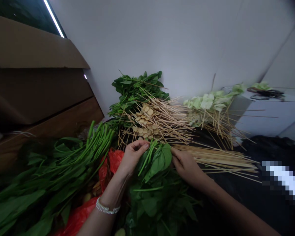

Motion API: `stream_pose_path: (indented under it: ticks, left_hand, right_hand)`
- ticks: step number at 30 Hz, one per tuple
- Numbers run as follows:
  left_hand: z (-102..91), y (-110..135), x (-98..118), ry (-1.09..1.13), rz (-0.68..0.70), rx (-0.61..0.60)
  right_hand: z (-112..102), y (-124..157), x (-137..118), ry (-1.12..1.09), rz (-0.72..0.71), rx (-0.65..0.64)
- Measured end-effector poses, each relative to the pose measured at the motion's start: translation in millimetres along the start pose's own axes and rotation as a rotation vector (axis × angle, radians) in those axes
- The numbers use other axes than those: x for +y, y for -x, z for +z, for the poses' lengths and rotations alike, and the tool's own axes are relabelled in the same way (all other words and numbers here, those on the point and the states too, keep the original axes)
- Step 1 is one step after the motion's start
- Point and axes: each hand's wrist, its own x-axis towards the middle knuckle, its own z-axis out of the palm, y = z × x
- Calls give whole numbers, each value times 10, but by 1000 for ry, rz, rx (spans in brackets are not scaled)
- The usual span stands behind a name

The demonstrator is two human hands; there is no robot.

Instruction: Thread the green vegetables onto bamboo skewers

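Between my hands hang leafy greens (159,160), with cut green stems and a broad leaf. My left hand (135,154), wearing a beaded bracelet on the wrist, pinches at the top of the stems with thumb and forefinger. On the other side of the leaf, my right hand (185,164) is closed, apparently on a thin bamboo skewer that is mostly hidden by the leaf and fingers. Below both hands lies a dark heap of loose green leaves (159,203). Bare bamboo skewers (223,159) lie in a bundle just right of my right hand.
Skewered pale round slices (145,119) are piled ahead, with skewered greens (137,88) behind. Skewered pale green leaves (207,101) stand at back right. Long-stemmed greens (71,164) and a red plastic bag (81,213) lie left. A cardboard box (34,91) and white wall (162,39) border the space.
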Motion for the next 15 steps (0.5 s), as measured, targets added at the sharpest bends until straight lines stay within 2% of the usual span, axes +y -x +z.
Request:
stream_pose_path:
  ticks: [5,7,10,15]
  left_hand:
    - [-55,-3,6,-63,35,-134]
    - [-70,-11,18,-143,41,-150]
    - [-73,-32,29,-249,120,-81]
    - [-72,-63,34,-339,378,116]
  right_hand:
    - [-39,-5,18,-38,-8,84]
    - [-62,-8,22,-55,10,114]
    - [-82,-14,16,-14,26,136]
    - [-59,-18,42,87,11,165]
